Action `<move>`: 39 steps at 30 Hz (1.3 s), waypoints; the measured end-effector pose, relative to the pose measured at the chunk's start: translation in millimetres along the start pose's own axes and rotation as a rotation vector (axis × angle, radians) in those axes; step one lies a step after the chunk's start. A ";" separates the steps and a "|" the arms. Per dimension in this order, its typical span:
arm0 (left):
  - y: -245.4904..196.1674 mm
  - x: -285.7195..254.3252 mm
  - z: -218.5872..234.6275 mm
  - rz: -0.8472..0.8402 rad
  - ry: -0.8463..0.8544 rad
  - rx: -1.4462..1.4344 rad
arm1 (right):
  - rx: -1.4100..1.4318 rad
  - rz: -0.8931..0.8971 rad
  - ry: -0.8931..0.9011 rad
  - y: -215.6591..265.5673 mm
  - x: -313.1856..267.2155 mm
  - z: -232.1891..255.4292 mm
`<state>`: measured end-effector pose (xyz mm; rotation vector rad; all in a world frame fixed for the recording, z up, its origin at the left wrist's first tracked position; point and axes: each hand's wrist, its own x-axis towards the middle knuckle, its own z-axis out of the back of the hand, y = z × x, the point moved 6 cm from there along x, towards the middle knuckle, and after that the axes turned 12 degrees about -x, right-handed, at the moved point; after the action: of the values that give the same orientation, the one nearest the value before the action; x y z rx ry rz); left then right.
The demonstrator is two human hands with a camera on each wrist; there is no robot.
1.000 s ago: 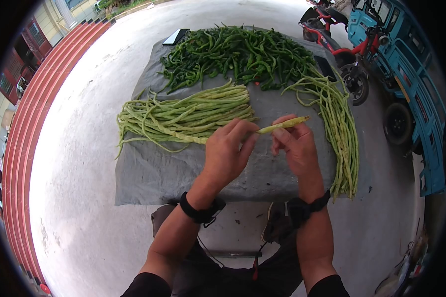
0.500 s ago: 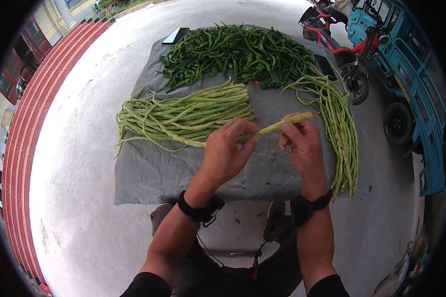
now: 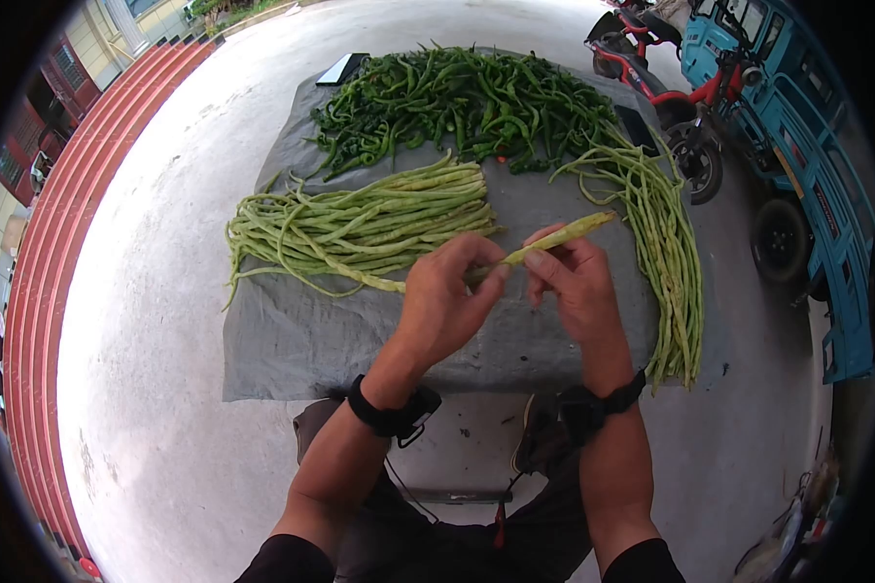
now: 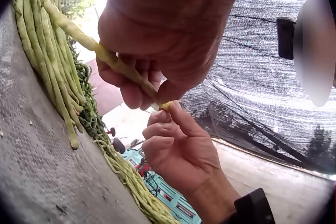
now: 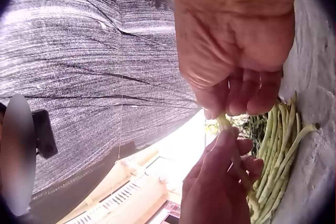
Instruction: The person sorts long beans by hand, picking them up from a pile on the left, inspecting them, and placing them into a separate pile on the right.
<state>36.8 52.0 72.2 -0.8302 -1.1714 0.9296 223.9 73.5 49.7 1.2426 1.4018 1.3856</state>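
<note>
A long yellowish-green yard-long bean runs slantwise between the two hands, its pale end pointing up and away to the right. My left hand pinches it between thumb and fingers; in the left wrist view the bean continues back past this hand beside the bundle. My right hand pinches it between thumb and forefinger, close to the left fingertips, with the other fingers curled. Just left of the hands lies a bundle of long beans, ends roughly lined up.
On the grey cloth, a heap of green chili peppers lies at the back. More long beans spread along the right edge, near a dark flat object. A phone-like object lies back left. A blue three-wheeled vehicle stands beyond.
My right hand slid right along the bean, then came back left towards the left hand. The bean's pale end now tilts higher. My left hand has stayed nearly in place.
</note>
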 end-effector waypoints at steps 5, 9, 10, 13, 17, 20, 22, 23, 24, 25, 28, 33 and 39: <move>-4.9 2.3 5.1 -0.056 0.023 0.072 | -0.004 0.035 -0.046 1.4 0.0 7.9; -1.5 3.4 11.1 -0.038 0.046 0.067 | 0.042 0.036 -0.080 1.6 0.8 18.1; -0.7 3.5 11.7 -0.023 0.051 0.056 | 0.055 0.042 -0.075 1.9 1.1 19.0; -2.9 4.4 13.9 -0.016 0.047 0.067 | 0.086 0.055 -0.068 1.4 1.9 20.9; -0.6 3.8 13.4 0.020 0.045 0.053 | 0.079 0.040 -0.046 1.7 2.9 19.0; -0.5 3.6 11.1 0.025 0.048 0.031 | 0.032 0.004 -0.020 4.5 0.4 10.5; 2.9 2.9 8.8 0.026 0.038 -0.008 | 0.004 -0.008 0.002 4.4 -0.2 6.9; 3.6 2.3 7.5 0.039 0.042 -0.014 | -0.004 -0.007 0.016 3.9 0.1 5.8; 4.2 1.4 6.4 0.053 0.046 -0.019 | -0.013 -0.006 0.032 3.3 0.3 4.7; 4.7 0.8 5.8 0.068 0.050 -0.025 | -0.021 -0.004 0.027 2.5 0.6 4.9; 1.6 0.4 5.3 0.056 0.054 -0.038 | -0.037 0.008 0.012 -0.4 1.0 7.0; -1.0 2.3 8.8 0.064 0.096 -0.034 | -0.027 0.022 -0.028 -1.9 0.7 15.0; 6.2 1.0 9.0 0.083 0.106 -0.060 | -0.024 -0.053 0.036 4.0 0.0 3.2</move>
<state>27.1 55.9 68.8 -0.9714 -1.0843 0.9108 227.4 73.8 53.4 1.1623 1.4289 1.3911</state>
